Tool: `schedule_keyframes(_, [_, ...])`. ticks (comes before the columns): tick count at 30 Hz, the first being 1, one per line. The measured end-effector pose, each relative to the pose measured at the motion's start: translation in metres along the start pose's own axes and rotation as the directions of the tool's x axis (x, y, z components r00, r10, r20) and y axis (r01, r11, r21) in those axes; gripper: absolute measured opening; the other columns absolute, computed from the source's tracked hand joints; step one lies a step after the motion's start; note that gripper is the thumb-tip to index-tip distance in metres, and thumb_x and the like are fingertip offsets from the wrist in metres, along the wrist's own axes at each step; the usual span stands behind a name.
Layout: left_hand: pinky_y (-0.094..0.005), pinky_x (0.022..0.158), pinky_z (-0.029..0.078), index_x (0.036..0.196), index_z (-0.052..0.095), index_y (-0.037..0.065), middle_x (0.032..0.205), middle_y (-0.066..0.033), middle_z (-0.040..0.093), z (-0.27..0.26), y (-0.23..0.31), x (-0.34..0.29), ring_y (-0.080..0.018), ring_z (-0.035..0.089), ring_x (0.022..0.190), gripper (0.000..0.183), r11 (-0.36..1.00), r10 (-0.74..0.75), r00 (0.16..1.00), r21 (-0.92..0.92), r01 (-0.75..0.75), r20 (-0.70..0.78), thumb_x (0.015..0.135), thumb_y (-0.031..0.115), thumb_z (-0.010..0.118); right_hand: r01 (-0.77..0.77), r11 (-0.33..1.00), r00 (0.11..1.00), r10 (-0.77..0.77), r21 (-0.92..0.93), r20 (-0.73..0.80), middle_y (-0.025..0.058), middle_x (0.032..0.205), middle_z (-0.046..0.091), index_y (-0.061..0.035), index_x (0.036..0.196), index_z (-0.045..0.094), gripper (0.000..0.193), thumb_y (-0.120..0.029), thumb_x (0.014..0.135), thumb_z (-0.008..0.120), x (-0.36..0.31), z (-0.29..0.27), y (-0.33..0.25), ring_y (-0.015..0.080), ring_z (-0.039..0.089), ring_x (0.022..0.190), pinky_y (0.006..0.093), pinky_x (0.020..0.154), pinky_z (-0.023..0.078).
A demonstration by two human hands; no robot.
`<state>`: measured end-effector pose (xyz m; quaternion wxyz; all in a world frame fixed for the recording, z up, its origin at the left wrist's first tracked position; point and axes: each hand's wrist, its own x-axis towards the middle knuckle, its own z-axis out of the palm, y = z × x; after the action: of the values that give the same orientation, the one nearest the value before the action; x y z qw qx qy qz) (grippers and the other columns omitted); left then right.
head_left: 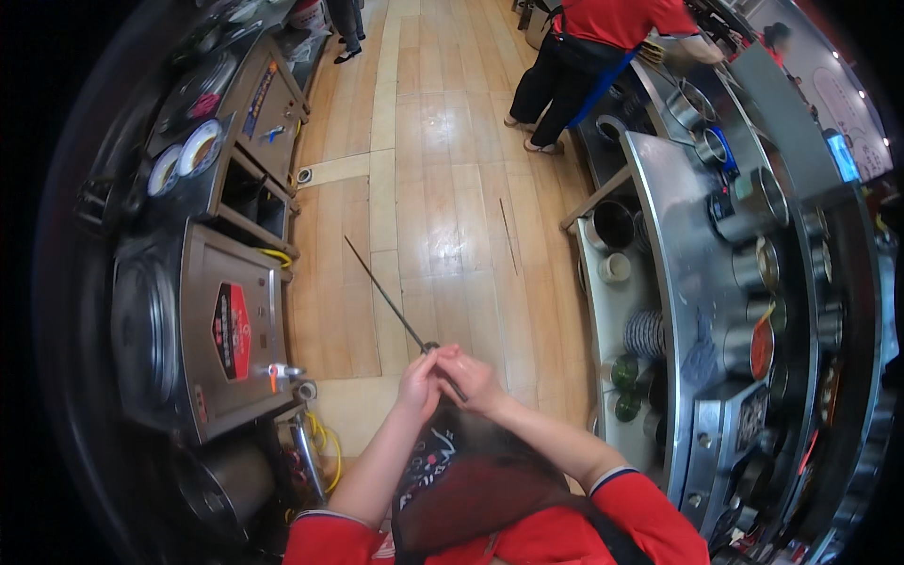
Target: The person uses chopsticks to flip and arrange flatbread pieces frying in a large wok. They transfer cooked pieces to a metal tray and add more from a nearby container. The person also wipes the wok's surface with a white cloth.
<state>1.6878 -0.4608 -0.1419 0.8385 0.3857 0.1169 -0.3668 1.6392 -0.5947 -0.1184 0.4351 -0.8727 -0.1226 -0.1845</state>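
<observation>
Over open floor (433,226), well apart from the counter edge (660,247), left grip (419,387) and right grip (476,384) clasp a thin rod (387,296).

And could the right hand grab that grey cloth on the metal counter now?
Probably not: the right hand seems to have its grip on the thin rod with the left hand, and the cloth lies off to the side on the counter.

Head cam: left fisheye of the pair on my head, pitched down and forward along the floor (433,169). My left hand (421,384) and right hand (473,384) sit close, below centre. Steel cabinet (202,282) left, steel counter (669,184) right, both bowing toward the rim.
</observation>
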Motion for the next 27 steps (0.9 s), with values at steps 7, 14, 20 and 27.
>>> schedule_keyframes(7, [-0.0436, 0.081, 0.053, 0.093, 0.051, 0.005, 0.093, -0.0127, 0.06, -0.016, 0.051, 0.141, -0.0262, 0.062, 0.092, 0.026, 0.993, 0.065, 0.841, 0.12, 0.001, -0.537, 0.1, 0.029, 0.045, -0.248, 0.962, 0.959, 0.26, -0.109, 0.116, 0.0127, 0.105, 0.061, -0.0053, 0.105, 0.061, 0.028, -0.006, 0.077, 0.064, 0.059, -0.012, 0.205, 0.031, 0.061, 0.095, 0.0377, 0.078, 0.052])
schedule_keyframes(14, [-0.0197, 0.046, 0.034, 0.087, 0.049, 0.01, 0.065, 0.0002, 0.045, -0.069, 0.042, 0.253, -0.0077, 0.044, 0.056, 0.027, 0.889, 0.31, 0.648, 0.454, 0.063, -0.696, 0.1, 0.032, 0.042, -0.905, 0.285, 0.362, 0.906, -0.317, -0.219, 0.0175, 0.092, 0.06, -0.0086, 0.084, 0.066, 0.012, -0.015, 0.084, 0.056, 0.039, 0.028, 0.579, 0.0354, 0.061, 0.084, 0.0444, 0.073, 0.051])
schedule_keyframes(20, [-0.0149, 0.045, 0.028, 0.088, 0.054, 0.009, 0.07, 0.0034, 0.048, -0.168, -0.021, 0.372, -0.0021, 0.04, 0.055, 0.028, 0.86, 0.404, 0.482, 0.503, 0.09, -0.777, 0.099, 0.033, 0.046, -0.931, 0.123, 0.238, 0.918, -0.343, -0.316, 0.0187, 0.099, 0.059, -0.0078, 0.082, 0.066, 0.012, -0.014, 0.084, 0.056, 0.016, 0.119, 0.822, 0.0343, 0.063, 0.09, 0.0431, 0.078, 0.052])
schedule_keyframes(27, [-0.0186, 0.041, 0.018, 0.085, 0.057, 0.005, 0.058, 0.0078, 0.037, -0.261, -0.05, 0.476, 0.0009, 0.028, 0.046, 0.018, 0.611, 0.601, 0.555, 0.778, 0.144, -0.575, 0.096, 0.019, 0.054, -0.921, 0.102, 0.258, 0.882, -0.376, -0.394, 0.0213, 0.101, 0.058, -0.0032, 0.092, 0.065, 0.015, -0.013, 0.081, 0.061, -0.012, 0.203, 0.982, 0.0352, 0.064, 0.084, 0.0451, 0.076, 0.053])
